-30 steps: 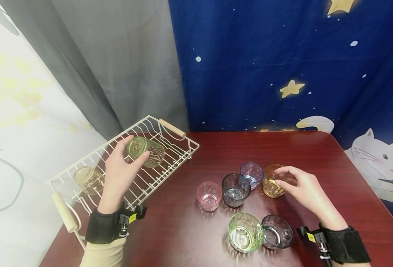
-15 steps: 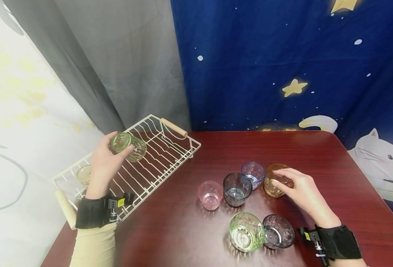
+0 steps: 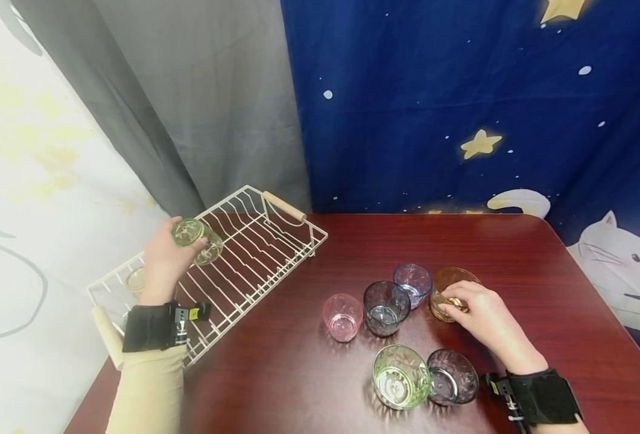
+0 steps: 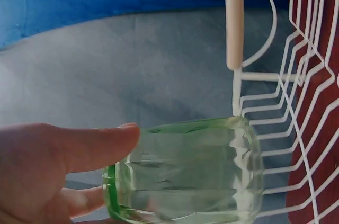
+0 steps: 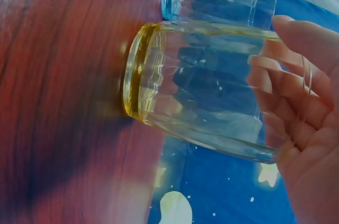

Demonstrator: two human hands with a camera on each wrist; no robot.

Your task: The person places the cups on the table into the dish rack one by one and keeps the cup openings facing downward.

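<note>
Over the left part of the white wire dish rack point(image 3: 254, 241), my left hand point(image 3: 164, 256) grips a green drinking glass point(image 3: 208, 247), its thick base toward the palm and mouth toward the rack. The left wrist view shows the thumb point(image 4: 106, 142) along the side of this glass point(image 4: 185, 171). On the table, an amber glass point(image 3: 441, 301) stands upright with my right hand point(image 3: 482, 310) at its rim. In the right wrist view, thumb and curled fingers pinch the amber glass point(image 5: 206, 86) at its mouth end, with fingertips showing through the wall.
Left of the amber glass stand a blue glass point(image 3: 413, 280), a dark grey glass point(image 3: 385, 310) and a pink glass point(image 3: 342, 319). Nearer me are a light green glass point(image 3: 398, 380) and another dark glass point(image 3: 455, 377). A yellowish glass point(image 3: 136, 279) in the rack is partly hidden by my left wrist.
My left hand has carried the green glass leftward over the rack and tipped it more upside down. My right hand has come in lower on the amber glass, its fingers curling at the rim.
</note>
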